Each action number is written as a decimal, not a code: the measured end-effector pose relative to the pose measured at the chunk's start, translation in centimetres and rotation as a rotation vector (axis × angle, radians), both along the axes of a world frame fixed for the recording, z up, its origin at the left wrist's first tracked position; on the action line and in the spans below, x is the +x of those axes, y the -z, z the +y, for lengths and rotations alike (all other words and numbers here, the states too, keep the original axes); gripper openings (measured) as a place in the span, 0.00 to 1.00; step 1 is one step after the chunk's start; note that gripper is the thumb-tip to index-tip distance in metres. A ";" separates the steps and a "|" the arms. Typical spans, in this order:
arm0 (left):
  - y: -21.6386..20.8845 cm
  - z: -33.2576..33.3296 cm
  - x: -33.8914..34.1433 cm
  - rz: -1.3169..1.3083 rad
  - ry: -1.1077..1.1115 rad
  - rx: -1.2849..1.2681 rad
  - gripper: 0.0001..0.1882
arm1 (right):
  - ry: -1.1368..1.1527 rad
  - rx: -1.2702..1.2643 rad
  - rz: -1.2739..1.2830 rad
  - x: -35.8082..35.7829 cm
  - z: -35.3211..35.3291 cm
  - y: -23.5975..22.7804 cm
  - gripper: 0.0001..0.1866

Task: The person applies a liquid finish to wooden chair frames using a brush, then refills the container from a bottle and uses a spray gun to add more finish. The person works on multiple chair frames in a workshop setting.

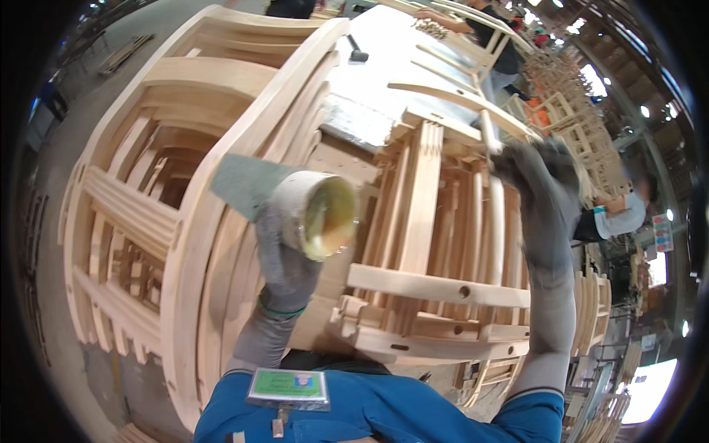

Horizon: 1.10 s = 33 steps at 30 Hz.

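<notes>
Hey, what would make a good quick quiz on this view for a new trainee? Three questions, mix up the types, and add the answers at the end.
1. Multiple choice: what does the left hand hold?
A) a brush
B) a pale, open-mouthed container
C) a saw

2. True or false: the hammer is lying on the floor.

3. Fill in the blank: the large stacked frames on the person's left are made of pale ____.

Key:
1. B
2. False; the hammer lies on a bright white surface
3. wood
</notes>
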<state>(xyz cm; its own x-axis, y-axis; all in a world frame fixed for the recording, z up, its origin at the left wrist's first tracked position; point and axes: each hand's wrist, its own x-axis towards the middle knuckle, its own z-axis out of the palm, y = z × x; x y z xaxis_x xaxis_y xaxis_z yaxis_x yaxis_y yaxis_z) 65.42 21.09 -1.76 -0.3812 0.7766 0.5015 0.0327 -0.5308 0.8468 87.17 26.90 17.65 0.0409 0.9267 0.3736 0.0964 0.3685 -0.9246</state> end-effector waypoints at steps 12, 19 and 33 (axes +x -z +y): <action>-6.2 -5.3 0.6 -0.714 0.762 -0.019 0.48 | -0.045 0.336 -0.041 -4.8 -18.1 8.3 0.14; -7.3 -9.0 -0.8 -0.575 0.894 0.091 0.47 | -0.095 0.291 0.102 -4.9 -23.0 8.3 0.13; -8.1 -11.7 0.1 -0.751 0.689 -0.001 0.43 | -0.118 0.322 0.099 -4.5 -28.9 12.4 0.12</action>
